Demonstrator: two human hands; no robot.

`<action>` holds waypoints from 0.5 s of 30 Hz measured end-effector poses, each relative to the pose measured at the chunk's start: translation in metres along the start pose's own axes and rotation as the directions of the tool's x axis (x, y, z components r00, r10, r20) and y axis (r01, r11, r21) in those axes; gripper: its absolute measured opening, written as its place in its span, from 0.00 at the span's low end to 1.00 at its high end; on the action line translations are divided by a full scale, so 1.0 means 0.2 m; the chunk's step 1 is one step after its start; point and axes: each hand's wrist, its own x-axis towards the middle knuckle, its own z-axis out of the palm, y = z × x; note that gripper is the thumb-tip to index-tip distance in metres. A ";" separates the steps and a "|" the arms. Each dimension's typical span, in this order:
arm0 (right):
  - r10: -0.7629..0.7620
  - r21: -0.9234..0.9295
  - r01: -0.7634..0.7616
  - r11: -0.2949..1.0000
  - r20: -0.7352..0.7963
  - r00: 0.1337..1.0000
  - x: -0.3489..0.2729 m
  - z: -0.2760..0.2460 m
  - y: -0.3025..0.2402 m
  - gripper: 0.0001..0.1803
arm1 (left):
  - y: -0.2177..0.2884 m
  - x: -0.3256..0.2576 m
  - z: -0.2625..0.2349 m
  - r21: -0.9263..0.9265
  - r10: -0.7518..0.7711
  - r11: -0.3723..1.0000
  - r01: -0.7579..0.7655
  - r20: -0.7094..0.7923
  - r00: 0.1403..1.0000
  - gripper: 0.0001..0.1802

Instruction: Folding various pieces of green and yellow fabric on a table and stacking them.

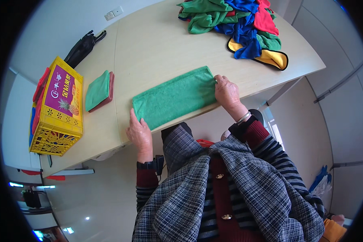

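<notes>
A green towel [173, 97] lies folded into a long rectangle on the light wooden table [157, 44], near its front edge. My left hand [139, 133] pinches the towel's near-left corner. My right hand [226, 92] presses on the towel's right end, fingers on the cloth. Both hands hold the same towel flat against the tabletop.
A small stack of folded cloths [99, 90], green on top of dark red, sits left of the towel. A yellow plastic crate [57, 109] with cloths stands at the table's left end. A heap of green, blue, red and yellow towels [238, 24] lies at the back right. A black object [82, 47] rests at the back left.
</notes>
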 end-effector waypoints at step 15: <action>-0.448 0.181 0.426 0.886 0.100 0.889 -0.14 0.16 -0.59 0.28 | 0.30 0.10 0.18 -0.072 0.398 0.915 -0.396 0.301 0.866 0.29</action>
